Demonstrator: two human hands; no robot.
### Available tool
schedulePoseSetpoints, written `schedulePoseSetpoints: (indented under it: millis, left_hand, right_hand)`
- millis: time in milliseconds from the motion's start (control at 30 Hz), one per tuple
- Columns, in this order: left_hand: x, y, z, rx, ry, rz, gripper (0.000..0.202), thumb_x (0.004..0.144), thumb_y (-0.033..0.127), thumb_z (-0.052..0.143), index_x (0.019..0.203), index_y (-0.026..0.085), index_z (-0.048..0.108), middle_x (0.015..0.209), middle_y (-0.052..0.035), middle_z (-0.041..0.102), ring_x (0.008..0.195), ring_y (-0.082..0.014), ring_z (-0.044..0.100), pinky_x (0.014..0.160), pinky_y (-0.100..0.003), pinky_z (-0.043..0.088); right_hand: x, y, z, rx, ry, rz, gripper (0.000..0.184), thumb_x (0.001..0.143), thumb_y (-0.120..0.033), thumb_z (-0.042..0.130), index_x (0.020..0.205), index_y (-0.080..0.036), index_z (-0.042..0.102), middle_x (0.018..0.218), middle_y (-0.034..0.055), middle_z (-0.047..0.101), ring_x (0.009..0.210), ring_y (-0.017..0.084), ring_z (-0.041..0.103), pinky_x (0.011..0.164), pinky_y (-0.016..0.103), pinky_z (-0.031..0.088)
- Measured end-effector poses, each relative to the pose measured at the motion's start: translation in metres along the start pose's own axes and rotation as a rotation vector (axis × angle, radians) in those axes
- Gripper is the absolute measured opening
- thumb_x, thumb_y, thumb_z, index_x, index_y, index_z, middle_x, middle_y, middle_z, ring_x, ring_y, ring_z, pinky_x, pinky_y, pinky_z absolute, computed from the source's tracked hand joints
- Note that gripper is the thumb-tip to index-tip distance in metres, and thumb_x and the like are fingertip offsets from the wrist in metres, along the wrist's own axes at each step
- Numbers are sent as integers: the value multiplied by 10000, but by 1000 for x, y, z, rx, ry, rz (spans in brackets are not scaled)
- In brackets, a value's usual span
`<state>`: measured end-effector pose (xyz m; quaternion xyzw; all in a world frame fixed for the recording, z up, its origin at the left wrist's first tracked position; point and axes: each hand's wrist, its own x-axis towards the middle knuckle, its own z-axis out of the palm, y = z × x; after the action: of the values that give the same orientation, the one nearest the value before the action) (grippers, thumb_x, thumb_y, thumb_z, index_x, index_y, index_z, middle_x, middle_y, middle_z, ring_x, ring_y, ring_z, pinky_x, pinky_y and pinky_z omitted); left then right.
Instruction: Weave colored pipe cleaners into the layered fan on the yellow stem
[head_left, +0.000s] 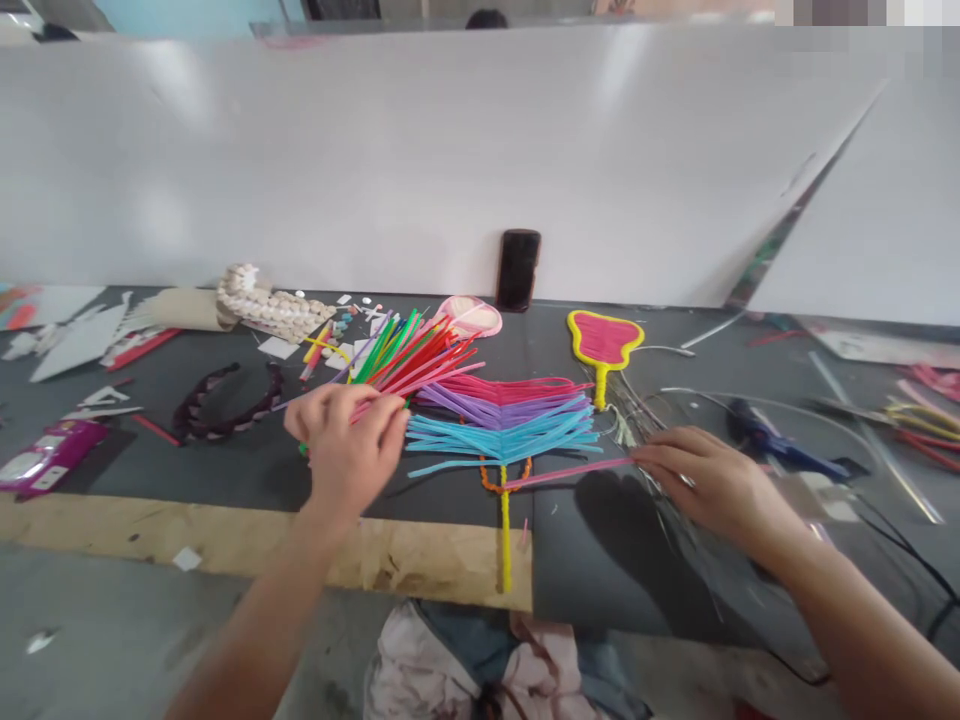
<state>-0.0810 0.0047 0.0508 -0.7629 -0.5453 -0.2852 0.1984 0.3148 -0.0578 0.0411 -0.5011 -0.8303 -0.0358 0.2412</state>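
The left hand (345, 445) is closed, gripping a bundle of multicoloured pipe cleaners (416, 360) at centre left. The right hand (712, 490), fingers curled, pinches a pink pipe cleaner (562, 473) beside a spread of pink, purple and blue stems (502, 430) at centre on the dark tabletop (225, 470). A pink-and-yellow woven fan (604, 345) lies upper right.

The fanned pink, violet and blue chenille pipe cleaners (501, 420) look soft and matt with a fine fuzzy pile, and the bright green, red and pink bundle of strips (416, 360) looks similar. The dark grey board tabletop (225, 480) is matt, the pale plywood strip (225, 540) rough, the upright white panel (375, 170) glossy.
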Motion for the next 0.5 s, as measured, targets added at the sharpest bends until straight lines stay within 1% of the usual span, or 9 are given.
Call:
schedulePoseSetpoints:
  millis: [33, 100, 167, 200, 267, 333, 400, 500]
  left_hand:
    - [-3, 16, -4, -32, -22, 88, 132, 886, 323, 599, 848, 268, 713, 956, -66, 640, 1044, -266, 474, 947, -452, 303]
    - [-10, 47, -6, -91, -54, 249, 140, 863, 236, 630, 731, 262, 670, 859, -17, 652, 982, -231, 485, 968, -463, 273]
    - [-17, 69, -1, -130, -104, 338, 158, 842, 185, 644, 697, 248, 643, 807, 1, 646, 970, -219, 484, 990, -475, 247]
    - [-19, 76, 4, -132, -152, 366, 156, 834, 176, 649, 693, 243, 635, 805, 5, 645, 967, -220, 483, 992, -480, 242]
    - [-21, 80, 15, -110, -247, 386, 148, 821, 161, 651, 693, 232, 626, 817, 4, 643, 969, -228, 481, 990, -492, 237]
    - [-21, 79, 24, -81, -310, 376, 151, 810, 147, 648, 683, 223, 619, 830, 1, 641, 979, -240, 478, 989, -510, 229]
    - [-19, 76, 29, -74, -335, 357, 156, 809, 147, 647, 675, 222, 618, 839, 1, 639, 992, -248, 477, 987, -523, 225]
    - [-16, 74, 31, -109, -361, 335, 124, 816, 187, 663, 705, 229, 629, 859, 3, 641, 1021, -251, 477, 991, -525, 226]
  right_hand:
    - [0, -1, -1, -48, -16, -23, 232, 934, -244, 485, 906, -262, 715, 908, 50, 706, 809, 172, 648, 716, 291, 507]
    - [2, -4, -5, -150, -34, -62, 279, 945, -199, 449, 877, -230, 718, 903, 57, 703, 810, 169, 620, 727, 293, 474]
    - [5, -5, -10, -237, -40, -81, 293, 947, -171, 436, 864, -207, 714, 900, 62, 700, 813, 171, 594, 742, 298, 442]
    - [6, -6, -13, -269, -41, -84, 282, 944, -166, 441, 870, -201, 712, 904, 64, 698, 817, 175, 583, 746, 303, 429]
    - [7, -5, -19, -313, -40, -92, 250, 930, -154, 463, 908, -200, 707, 923, 64, 694, 824, 187, 569, 746, 314, 410]
    - [8, -4, -23, -333, -45, -96, 235, 912, -138, 480, 940, -210, 702, 937, 63, 688, 829, 197, 562, 736, 320, 393]
    - [9, -4, -24, -334, -49, -102, 232, 905, -133, 486, 924, -224, 699, 924, 54, 685, 815, 196, 555, 720, 316, 375]
    - [13, -7, -18, -303, -69, -105, 233, 904, -131, 491, 890, -234, 700, 895, 45, 682, 797, 184, 538, 709, 308, 355]
